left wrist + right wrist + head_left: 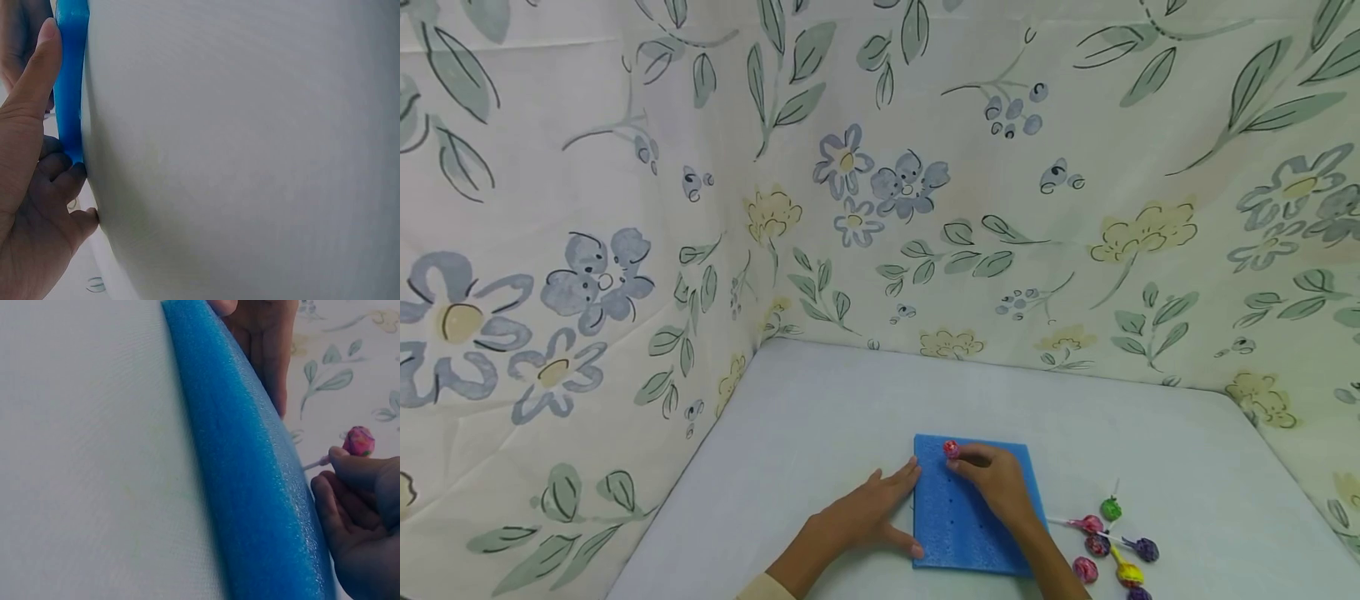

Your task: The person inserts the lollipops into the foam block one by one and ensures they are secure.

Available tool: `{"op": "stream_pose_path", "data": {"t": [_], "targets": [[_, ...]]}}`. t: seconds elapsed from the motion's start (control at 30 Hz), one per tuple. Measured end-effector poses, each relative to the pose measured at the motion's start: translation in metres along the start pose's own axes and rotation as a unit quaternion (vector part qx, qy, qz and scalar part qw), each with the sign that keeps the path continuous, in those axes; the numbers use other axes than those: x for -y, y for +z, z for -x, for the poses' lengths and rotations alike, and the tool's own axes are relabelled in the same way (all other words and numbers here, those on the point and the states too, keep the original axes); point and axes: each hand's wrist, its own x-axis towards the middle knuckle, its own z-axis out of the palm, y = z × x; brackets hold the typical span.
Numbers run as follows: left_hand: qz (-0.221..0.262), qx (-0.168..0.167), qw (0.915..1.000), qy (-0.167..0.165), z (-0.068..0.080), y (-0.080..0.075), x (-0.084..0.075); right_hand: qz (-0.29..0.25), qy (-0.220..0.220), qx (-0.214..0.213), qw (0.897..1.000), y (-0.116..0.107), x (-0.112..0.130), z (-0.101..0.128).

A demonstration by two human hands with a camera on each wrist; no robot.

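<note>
Head view: a blue foam pad lay flat on the white tabletop, dotted with small holes. The right hand rested over the pad's far half, its fingers pinched on the stick of a red lollipop held at the pad's 11 o'clock corner. The left hand lay at the pad's 9 o'clock edge, fingers straight and spread, pressing that edge to steady it. Loose lollipops, green, pink, purple and yellow, sat in a cluster on the tabletop at about 4 o'clock from the pad, just beside its right edge.

Left wrist view: the left hand showed its thumb straight along the foam's edge; the other fingers bent against the pad's lower corner and the tabletop, holding nothing.

Right wrist view: the foam ran diagonally across the picture. The right hand's fingers were curled, thumb and forefinger clamped on the white stick, the red head standing clear above the pad's surface. Whether the stick's tip had entered a hole could not be told.

Judgement: the step in hand looked like planting this lollipop in a far-corner hole. The next move would call for keeping the stick upright over the hole, pushing straight down, with the left hand holding the pad from sliding.
</note>
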Motion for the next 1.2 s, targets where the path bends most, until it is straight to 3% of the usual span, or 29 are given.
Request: {"op": "stream_pose_path", "data": {"t": [0.23, 0.47, 0.9, 1.2], "targets": [[0.005, 0.003, 1.0000, -0.006, 0.002, 0.000, -0.002, -0.035, 0.017, 0.010, 0.999, -0.010, 0.001, 0.008], [0.024, 0.007, 0.9993, -0.029, 0.003, -0.001, -0.003, -0.034, 0.029, 0.001, 0.999, -0.027, -0.002, 0.016], [0.026, 0.013, 0.9989, -0.036, 0.001, -0.002, -0.004, -0.041, 0.059, -0.011, 0.997, -0.061, -0.005, 0.032], [0.030, 0.015, 0.9983, -0.047, 0.001, -0.003, -0.006, -0.030, 0.037, -0.019, 0.999, -0.089, 0.000, 0.047]]}}
